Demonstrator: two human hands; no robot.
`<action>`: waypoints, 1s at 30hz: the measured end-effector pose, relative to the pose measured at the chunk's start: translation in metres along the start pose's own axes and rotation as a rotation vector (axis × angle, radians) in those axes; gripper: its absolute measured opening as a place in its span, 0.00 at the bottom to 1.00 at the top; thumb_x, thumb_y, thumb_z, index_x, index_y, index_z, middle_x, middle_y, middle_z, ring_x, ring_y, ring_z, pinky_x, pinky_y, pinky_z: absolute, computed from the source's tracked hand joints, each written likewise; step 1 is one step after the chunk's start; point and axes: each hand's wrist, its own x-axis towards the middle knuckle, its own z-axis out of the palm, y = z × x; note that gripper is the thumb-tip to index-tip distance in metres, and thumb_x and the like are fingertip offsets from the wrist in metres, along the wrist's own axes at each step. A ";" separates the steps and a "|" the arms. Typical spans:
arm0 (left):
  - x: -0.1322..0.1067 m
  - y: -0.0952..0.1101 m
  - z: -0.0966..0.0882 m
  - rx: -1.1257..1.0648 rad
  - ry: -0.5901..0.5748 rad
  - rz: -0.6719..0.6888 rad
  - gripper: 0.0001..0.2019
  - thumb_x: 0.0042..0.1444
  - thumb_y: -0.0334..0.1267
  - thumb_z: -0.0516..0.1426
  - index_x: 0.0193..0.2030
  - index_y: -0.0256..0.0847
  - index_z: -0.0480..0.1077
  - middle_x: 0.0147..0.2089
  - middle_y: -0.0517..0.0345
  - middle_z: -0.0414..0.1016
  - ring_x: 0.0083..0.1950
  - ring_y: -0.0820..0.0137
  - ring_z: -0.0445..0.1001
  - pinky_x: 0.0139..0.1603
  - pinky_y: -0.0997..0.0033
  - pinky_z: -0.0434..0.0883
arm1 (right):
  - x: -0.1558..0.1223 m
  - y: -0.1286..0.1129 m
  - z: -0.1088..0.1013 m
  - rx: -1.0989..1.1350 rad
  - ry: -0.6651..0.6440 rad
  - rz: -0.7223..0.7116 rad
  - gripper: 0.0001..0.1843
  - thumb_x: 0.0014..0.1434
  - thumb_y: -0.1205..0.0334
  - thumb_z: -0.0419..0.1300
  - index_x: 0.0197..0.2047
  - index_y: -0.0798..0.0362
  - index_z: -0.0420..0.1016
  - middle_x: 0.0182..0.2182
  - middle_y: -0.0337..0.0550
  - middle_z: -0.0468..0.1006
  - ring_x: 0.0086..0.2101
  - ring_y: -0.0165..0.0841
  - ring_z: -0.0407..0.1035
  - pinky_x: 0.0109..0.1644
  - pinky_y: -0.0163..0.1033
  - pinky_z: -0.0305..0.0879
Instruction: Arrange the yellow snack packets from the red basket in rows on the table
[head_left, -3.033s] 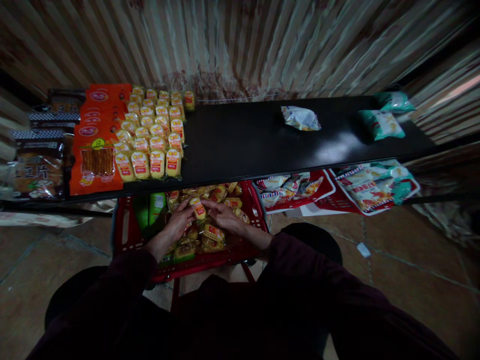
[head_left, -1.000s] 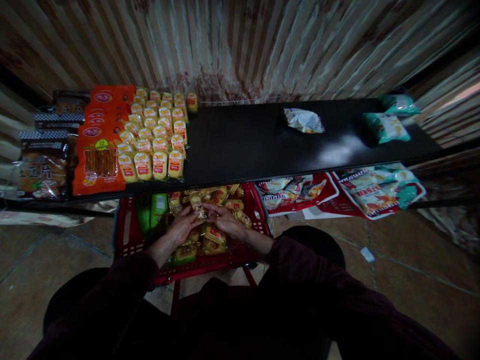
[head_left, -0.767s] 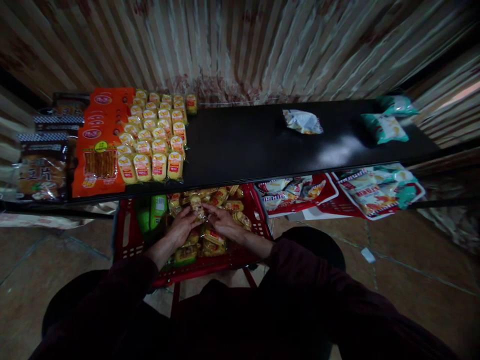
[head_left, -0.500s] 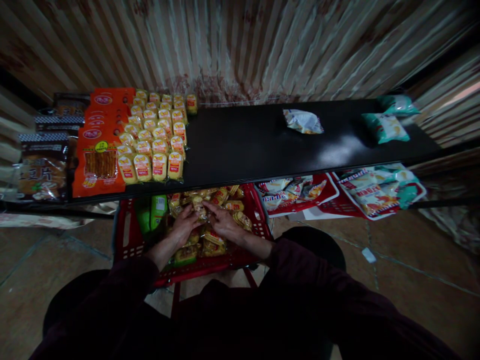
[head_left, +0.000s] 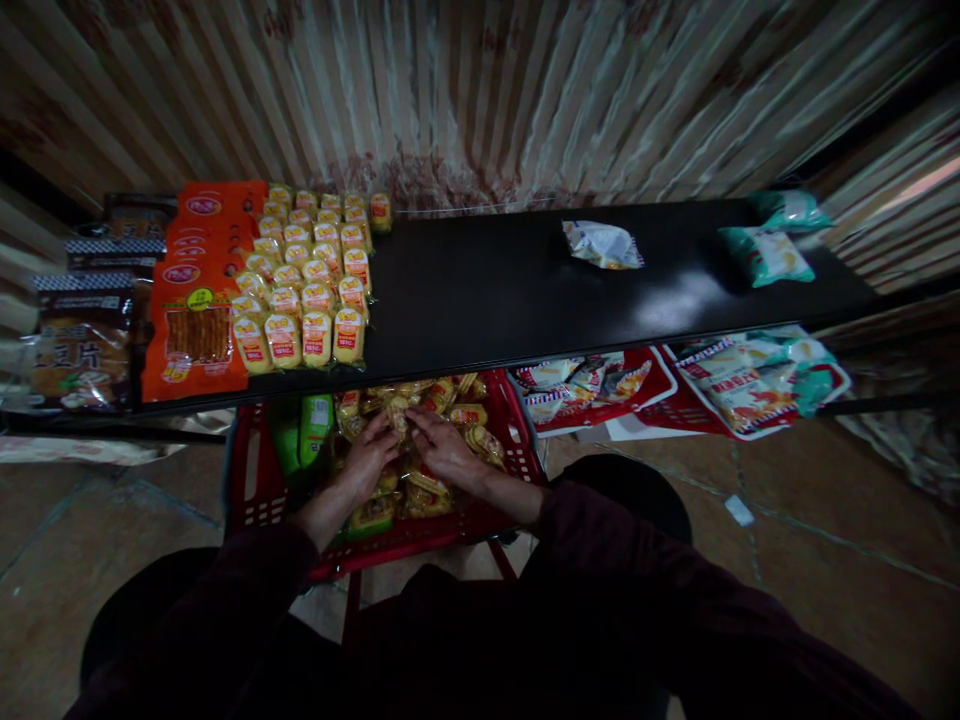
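Both hands are down in a red plastic basket (head_left: 251, 500) full of small yellow snack packets (head_left: 435, 485). My left hand (head_left: 370, 458) and my right hand (head_left: 441, 447) meet at the middle of the heap, fingers curled around one yellow packet (head_left: 395, 411) between them. Above the basket runs a black shelf (head_left: 510, 290). On its left end stand rows of the same yellow packets (head_left: 311, 280) beside orange snack bags (head_left: 196, 290).
Dark brown bags (head_left: 79, 345) lie at the shelf's far left. A white bag (head_left: 602, 243) and green bags (head_left: 765, 255) lie on its right part. Red trays of packets (head_left: 592, 380) sit under the shelf. Green packets (head_left: 315, 425) stand in the basket. Striped curtain behind; tiled floor.
Both hands have crept a little further into the basket towards the shelf edge while still holding the yellow packet between them. The view has shifted slightly.
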 end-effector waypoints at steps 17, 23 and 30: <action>-0.005 0.005 0.003 0.368 -0.049 0.207 0.32 0.48 0.37 0.61 0.62 0.46 0.61 0.63 0.49 0.64 0.63 0.60 0.62 0.43 0.72 0.72 | -0.001 -0.014 -0.009 0.445 -0.092 0.170 0.27 0.59 0.44 0.53 0.53 0.55 0.72 0.50 0.48 0.76 0.49 0.40 0.70 0.57 0.48 0.64; -0.001 0.002 0.001 0.377 -0.006 0.193 0.37 0.46 0.38 0.62 0.64 0.44 0.57 0.55 0.48 0.70 0.49 0.66 0.72 0.39 0.73 0.70 | -0.002 -0.011 -0.006 0.461 -0.098 0.171 0.27 0.58 0.50 0.56 0.59 0.50 0.66 0.52 0.43 0.74 0.50 0.38 0.69 0.59 0.48 0.62; 0.005 -0.004 -0.004 0.403 0.045 0.222 0.34 0.46 0.35 0.62 0.62 0.42 0.60 0.50 0.50 0.73 0.50 0.66 0.71 0.51 0.65 0.68 | -0.001 0.005 0.004 0.469 -0.035 0.249 0.34 0.56 0.55 0.58 0.65 0.48 0.56 0.61 0.44 0.65 0.60 0.40 0.58 0.66 0.50 0.50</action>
